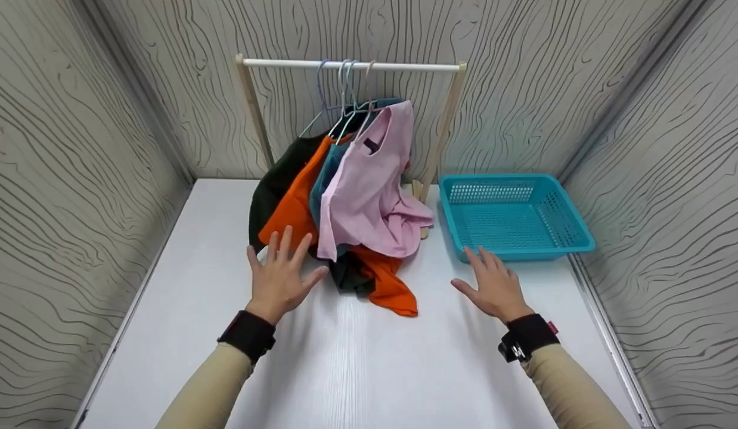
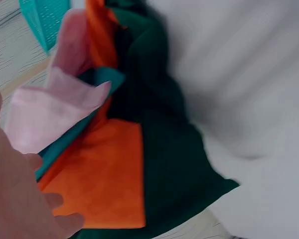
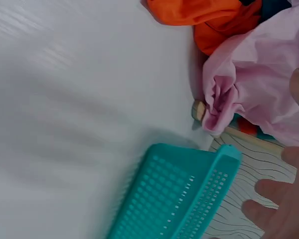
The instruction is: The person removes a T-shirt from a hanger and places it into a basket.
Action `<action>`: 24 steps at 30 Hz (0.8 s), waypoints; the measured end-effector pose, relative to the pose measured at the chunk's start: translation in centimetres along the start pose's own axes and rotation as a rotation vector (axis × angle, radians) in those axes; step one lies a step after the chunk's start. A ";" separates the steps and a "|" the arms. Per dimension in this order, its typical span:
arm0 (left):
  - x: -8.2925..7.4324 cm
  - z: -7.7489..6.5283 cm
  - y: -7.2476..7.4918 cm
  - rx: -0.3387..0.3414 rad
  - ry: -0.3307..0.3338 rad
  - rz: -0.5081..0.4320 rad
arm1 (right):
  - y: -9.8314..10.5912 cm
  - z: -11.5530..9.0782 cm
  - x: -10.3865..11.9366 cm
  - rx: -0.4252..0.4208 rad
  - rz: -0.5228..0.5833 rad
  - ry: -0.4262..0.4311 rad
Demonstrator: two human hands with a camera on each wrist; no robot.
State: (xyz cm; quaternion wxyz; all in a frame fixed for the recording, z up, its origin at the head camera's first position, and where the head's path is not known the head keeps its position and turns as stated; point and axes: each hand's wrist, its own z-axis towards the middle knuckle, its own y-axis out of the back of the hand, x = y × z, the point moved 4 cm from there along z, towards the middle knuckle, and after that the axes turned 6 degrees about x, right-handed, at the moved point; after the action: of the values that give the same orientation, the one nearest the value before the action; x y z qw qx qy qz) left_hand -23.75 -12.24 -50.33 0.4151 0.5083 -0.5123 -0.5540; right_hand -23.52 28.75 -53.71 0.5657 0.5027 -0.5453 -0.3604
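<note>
Both hands are held out with fingers spread, and neither holds anything. In the head view my left hand (image 1: 279,280) is in front of the hanging clothes, its fingertips overlapping the orange shirt (image 1: 294,199). My right hand (image 1: 493,287) is near the front left corner of a teal plastic basket (image 1: 527,256). A pink shirt (image 1: 375,179) hangs foremost, with a teal shirt (image 1: 325,179), the orange shirt and a dark green shirt (image 1: 273,179) behind it. Their lower parts droop onto the table, where an orange end (image 1: 396,295) lies spread.
The clothes hang from several thin hangers (image 1: 343,89) on a white rod (image 1: 405,67) with wooden side posts (image 1: 446,125). A white table (image 1: 369,369) lies beneath. Wood-grain panels (image 1: 524,71) enclose the back and both sides. The perforated basket holds nothing visible.
</note>
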 end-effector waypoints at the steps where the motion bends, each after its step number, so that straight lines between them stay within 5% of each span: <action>1: -0.2 0.3 0.9 -0.007 -0.009 -0.009 | 0.6 0.1 0.1 0.011 -0.002 0.012; 7: -1.6 2.4 6.4 -0.070 -0.050 -0.107 | 3.9 0.7 1.1 0.080 -0.031 0.055; 11: -2.7 4.2 8.8 -0.071 -0.052 -0.178 | 5.3 1.1 1.7 0.122 -0.057 0.064; 24: -5.0 9.9 9.2 0.083 -0.038 -0.430 | 5.6 2.5 2.8 0.226 0.002 0.098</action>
State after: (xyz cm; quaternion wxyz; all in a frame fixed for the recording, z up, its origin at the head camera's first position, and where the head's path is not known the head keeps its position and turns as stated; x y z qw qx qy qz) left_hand -33.45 -7.12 -40.92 0.2565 0.6120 -0.4224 -0.6174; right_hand -26.34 26.91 -47.87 0.5319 0.5796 -0.5547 -0.2709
